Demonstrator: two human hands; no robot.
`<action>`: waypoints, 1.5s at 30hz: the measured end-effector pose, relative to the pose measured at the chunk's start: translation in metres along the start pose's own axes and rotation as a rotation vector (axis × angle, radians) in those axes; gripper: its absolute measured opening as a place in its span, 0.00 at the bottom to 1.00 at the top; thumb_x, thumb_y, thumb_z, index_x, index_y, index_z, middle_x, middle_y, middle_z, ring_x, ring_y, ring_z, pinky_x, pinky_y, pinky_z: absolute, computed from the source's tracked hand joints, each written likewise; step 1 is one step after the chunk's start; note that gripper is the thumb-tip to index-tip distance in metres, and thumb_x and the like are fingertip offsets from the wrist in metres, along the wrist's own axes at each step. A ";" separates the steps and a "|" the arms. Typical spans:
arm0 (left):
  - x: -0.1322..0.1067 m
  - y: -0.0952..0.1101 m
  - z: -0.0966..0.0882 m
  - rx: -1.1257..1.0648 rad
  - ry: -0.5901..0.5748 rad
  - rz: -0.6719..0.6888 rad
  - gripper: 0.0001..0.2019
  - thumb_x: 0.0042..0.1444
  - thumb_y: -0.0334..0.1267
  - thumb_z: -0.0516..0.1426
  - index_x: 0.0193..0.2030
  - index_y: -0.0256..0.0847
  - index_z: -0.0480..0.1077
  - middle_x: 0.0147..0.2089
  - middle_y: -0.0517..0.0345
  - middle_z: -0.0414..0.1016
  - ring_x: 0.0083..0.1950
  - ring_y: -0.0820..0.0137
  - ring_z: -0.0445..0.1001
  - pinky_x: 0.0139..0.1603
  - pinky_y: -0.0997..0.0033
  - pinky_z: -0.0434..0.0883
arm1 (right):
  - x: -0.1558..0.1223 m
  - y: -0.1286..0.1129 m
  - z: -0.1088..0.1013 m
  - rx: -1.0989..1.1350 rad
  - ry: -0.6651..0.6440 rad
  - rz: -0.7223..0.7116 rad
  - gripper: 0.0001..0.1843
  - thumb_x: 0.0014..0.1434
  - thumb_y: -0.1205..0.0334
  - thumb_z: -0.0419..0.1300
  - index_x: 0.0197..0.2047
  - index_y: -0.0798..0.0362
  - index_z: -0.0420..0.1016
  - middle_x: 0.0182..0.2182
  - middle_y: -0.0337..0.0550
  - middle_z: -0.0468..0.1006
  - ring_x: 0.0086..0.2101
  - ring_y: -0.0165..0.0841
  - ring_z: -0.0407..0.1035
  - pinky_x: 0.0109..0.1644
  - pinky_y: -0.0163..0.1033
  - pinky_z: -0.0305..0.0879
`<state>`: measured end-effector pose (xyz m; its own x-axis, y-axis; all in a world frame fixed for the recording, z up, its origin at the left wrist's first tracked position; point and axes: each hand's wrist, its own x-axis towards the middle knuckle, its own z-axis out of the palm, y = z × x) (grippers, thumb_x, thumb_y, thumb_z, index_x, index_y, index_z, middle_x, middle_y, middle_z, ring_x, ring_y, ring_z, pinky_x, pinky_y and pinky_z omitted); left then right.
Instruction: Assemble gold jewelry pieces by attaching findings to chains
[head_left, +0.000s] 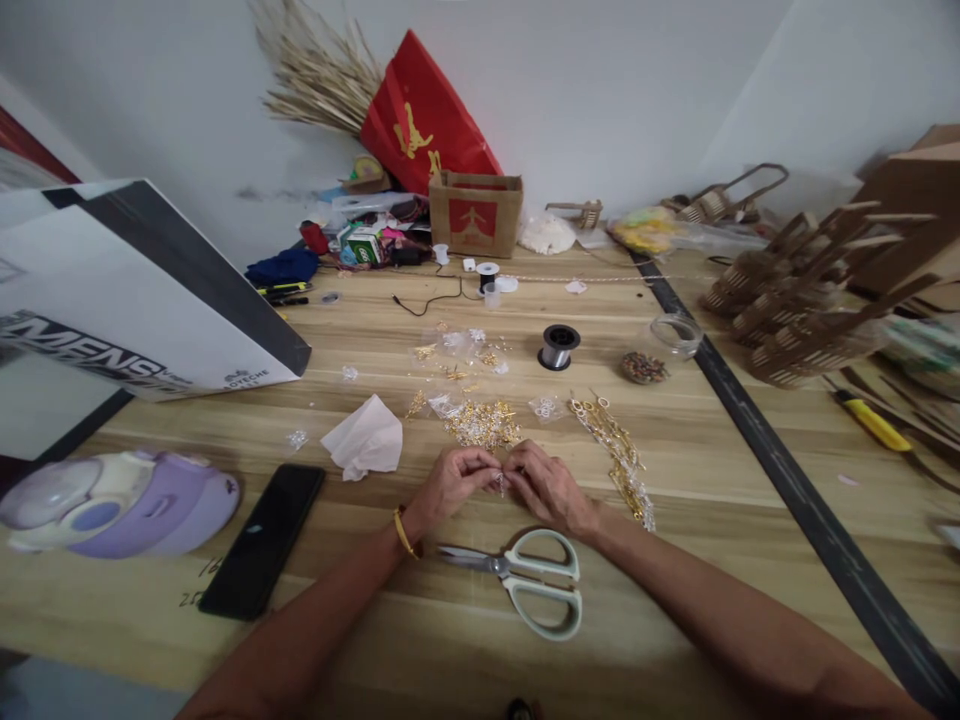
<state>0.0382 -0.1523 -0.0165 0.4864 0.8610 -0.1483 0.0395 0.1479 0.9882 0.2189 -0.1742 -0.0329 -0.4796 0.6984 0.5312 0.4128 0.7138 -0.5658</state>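
Observation:
My left hand and my right hand meet above the table, fingertips pinched close together. Between them hangs a small silvery chain-like piece; its exact kind is too small to tell. Just beyond my fingers lies a pile of gold and silver jewelry bits. White-handled scissors rest below my hands, blades pointing left and slightly apart. To the right of my right hand, gold and silver chains lie in a long row. A small clear bag of rings sits near them.
A black phone, a purple-and-cream bottle and a tissue lie to the left. A wire spool and a tipped clear jar of beads stand farther back. Small woven baskets are at the right.

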 end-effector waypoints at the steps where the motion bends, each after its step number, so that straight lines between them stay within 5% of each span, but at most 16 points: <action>1: 0.000 0.000 0.000 0.010 0.002 0.011 0.10 0.47 0.40 0.62 0.28 0.33 0.71 0.25 0.56 0.75 0.28 0.73 0.73 0.33 0.74 0.70 | 0.000 0.000 0.000 -0.001 -0.002 0.000 0.05 0.64 0.68 0.47 0.39 0.52 0.61 0.33 0.45 0.68 0.33 0.33 0.65 0.34 0.36 0.66; 13: -0.001 0.005 -0.001 -0.084 -0.036 -0.079 0.13 0.49 0.42 0.61 0.35 0.33 0.70 0.27 0.56 0.76 0.29 0.71 0.74 0.33 0.72 0.70 | -0.001 0.003 0.000 0.013 -0.004 0.024 0.05 0.64 0.70 0.47 0.40 0.52 0.62 0.34 0.45 0.68 0.34 0.32 0.65 0.36 0.36 0.64; 18: 0.001 0.000 -0.002 -0.067 -0.006 -0.042 0.12 0.43 0.40 0.64 0.30 0.33 0.71 0.25 0.56 0.76 0.27 0.72 0.74 0.31 0.74 0.69 | -0.001 0.003 0.000 0.031 0.005 0.037 0.05 0.63 0.70 0.48 0.39 0.53 0.62 0.34 0.45 0.67 0.34 0.32 0.65 0.36 0.35 0.64; 34: -0.001 0.008 -0.002 -0.071 0.014 -0.074 0.10 0.47 0.39 0.62 0.31 0.32 0.72 0.25 0.56 0.76 0.26 0.72 0.73 0.31 0.73 0.69 | 0.001 0.004 0.000 0.080 0.066 0.128 0.07 0.63 0.66 0.51 0.45 0.54 0.64 0.29 0.41 0.67 0.29 0.30 0.64 0.33 0.35 0.62; 45: 0.001 0.003 -0.007 -0.109 -0.024 -0.055 0.09 0.50 0.39 0.61 0.32 0.33 0.72 0.27 0.55 0.77 0.28 0.71 0.73 0.33 0.71 0.69 | 0.002 0.005 -0.001 0.144 0.096 0.205 0.08 0.64 0.65 0.49 0.40 0.54 0.69 0.28 0.42 0.72 0.28 0.29 0.66 0.33 0.34 0.63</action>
<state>0.0326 -0.1475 -0.0139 0.5073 0.8382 -0.2002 -0.0277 0.2480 0.9684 0.2209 -0.1685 -0.0339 -0.3190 0.8342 0.4499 0.3756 0.5471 -0.7481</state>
